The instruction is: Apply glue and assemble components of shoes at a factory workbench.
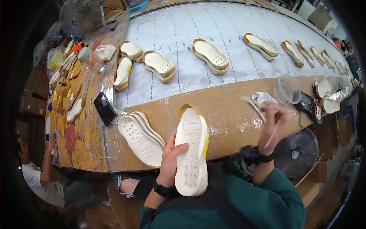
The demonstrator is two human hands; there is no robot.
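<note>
At the frame's lower centre, the left hand [168, 160] was clamped on a cream sole [192, 156], long axis near vertical, which lay well left of the right hand [273, 120], itself pinching a thin white stick [272, 136].

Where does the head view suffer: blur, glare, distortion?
Head view: right hand and its thin white stick look smeared, likely motion; held shoe sole fairly crisp; glare streaks on the film-covered cardboard; fisheye bows the white worktop; picture rim goes dark.
</note>
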